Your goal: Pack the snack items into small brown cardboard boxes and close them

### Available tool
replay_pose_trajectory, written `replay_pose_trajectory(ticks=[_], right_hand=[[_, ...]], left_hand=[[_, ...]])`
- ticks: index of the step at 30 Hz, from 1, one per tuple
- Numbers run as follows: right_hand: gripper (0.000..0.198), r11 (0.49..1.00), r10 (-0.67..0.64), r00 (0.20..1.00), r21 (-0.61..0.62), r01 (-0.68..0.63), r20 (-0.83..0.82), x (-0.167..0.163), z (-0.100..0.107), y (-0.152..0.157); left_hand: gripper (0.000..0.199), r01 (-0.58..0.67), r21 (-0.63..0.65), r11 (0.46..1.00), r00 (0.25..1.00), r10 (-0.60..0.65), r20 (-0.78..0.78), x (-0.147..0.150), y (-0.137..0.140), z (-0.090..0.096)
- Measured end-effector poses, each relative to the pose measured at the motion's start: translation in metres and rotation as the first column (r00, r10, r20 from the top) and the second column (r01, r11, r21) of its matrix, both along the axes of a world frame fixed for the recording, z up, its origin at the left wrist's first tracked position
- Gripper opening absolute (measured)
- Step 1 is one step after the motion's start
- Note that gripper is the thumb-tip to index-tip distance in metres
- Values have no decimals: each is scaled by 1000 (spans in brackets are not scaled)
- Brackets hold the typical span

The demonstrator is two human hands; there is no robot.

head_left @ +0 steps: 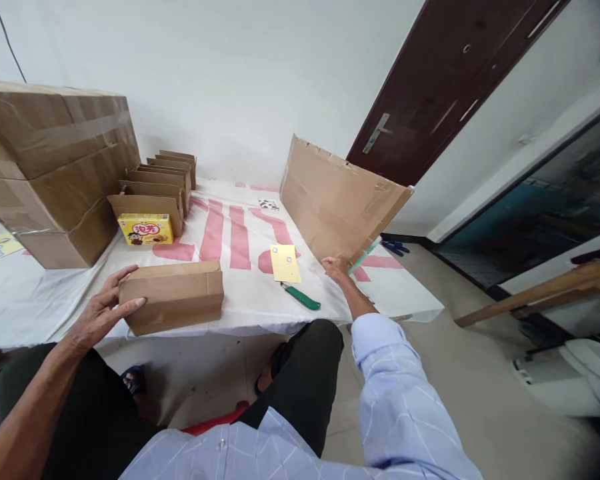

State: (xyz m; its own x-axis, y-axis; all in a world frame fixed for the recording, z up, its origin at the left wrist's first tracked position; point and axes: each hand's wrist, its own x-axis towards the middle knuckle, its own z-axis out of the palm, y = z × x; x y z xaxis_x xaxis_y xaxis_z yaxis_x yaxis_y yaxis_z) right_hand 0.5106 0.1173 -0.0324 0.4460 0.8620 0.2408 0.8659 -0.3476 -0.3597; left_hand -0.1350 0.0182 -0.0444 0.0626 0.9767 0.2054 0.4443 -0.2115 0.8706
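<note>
My left hand (pixel 100 310) grips the left end of a small closed cardboard box (pixel 180 293) near the table's front edge, the thumb across its near side and the fingers behind. At the foot of a large upright cardboard sheet (pixel 337 200), my right hand (pixel 336 268) has its fingers curled together; what they hold, if anything, is hidden. A green-handled utility knife (pixel 303 297) lies between the hands, just below a yellow card (pixel 285 263). Part of a pale green strip (pixel 364 257) shows behind the sheet, beside my right hand.
Large taped cartons (pixel 55 167) stack up at the left. Next to them stand several open cardboard boxes (pixel 155 190) in a row, with a yellow snack box (pixel 146 229) in front. A black-and-white card (pixel 269 205) lies farther back on the white cloth (pixel 250 303).
</note>
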Motion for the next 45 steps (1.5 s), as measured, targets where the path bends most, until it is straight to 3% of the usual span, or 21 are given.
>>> replay_pose_trajectory(ticks=[7, 10, 13, 16, 18, 20, 23, 26, 30, 35, 45], right_hand=[[35, 991, 40, 969, 136, -6, -244, -20, 6, -8], [41, 977, 153, 926, 193, -90, -344, -50, -2, -11], [42, 949, 300, 848, 227, -218, -438, -99, -18, -13], [50, 852, 522, 642, 299, -430, -562, -159, -36, -15], [72, 738, 643, 434, 360, -570, -631, -199, -49, -19], [98, 659, 679, 292, 384, -647, -673, -236, -62, -22], [122, 620, 667, 179, 405, -673, -724, -281, -81, -25], [127, 592, 679, 81, 480, -647, -729, -310, -98, -27], [114, 598, 697, 69, 525, -605, -714, -323, -109, -33], [100, 594, 717, 104, 526, -609, -689, -323, -105, -40], [88, 621, 708, 157, 501, -603, -689, -328, -96, -42]], left_hand=[[52, 38, 84, 996, 998, -33, -58, -5, 8, -4], [52, 31, 73, 997, 997, -25, -76, -5, 14, -1], [66, -2, 16, 1000, 999, 3, -32, 2, 22, 7], [76, -35, 41, 999, 999, 34, 35, 10, 33, 14], [76, -53, 73, 996, 997, 49, 65, 13, 41, 16], [78, -47, 81, 996, 993, 38, 109, 16, 47, 15], [83, -55, 58, 997, 969, 39, 243, 21, 51, 9], [85, -88, 28, 996, 928, 71, 365, 25, 55, -1], [84, -139, 4, 990, 892, 124, 435, 28, 63, -15], [80, -209, 13, 978, 869, 180, 461, 28, 73, -25], [88, -201, 8, 980, 855, 171, 489, 30, 78, -24]])
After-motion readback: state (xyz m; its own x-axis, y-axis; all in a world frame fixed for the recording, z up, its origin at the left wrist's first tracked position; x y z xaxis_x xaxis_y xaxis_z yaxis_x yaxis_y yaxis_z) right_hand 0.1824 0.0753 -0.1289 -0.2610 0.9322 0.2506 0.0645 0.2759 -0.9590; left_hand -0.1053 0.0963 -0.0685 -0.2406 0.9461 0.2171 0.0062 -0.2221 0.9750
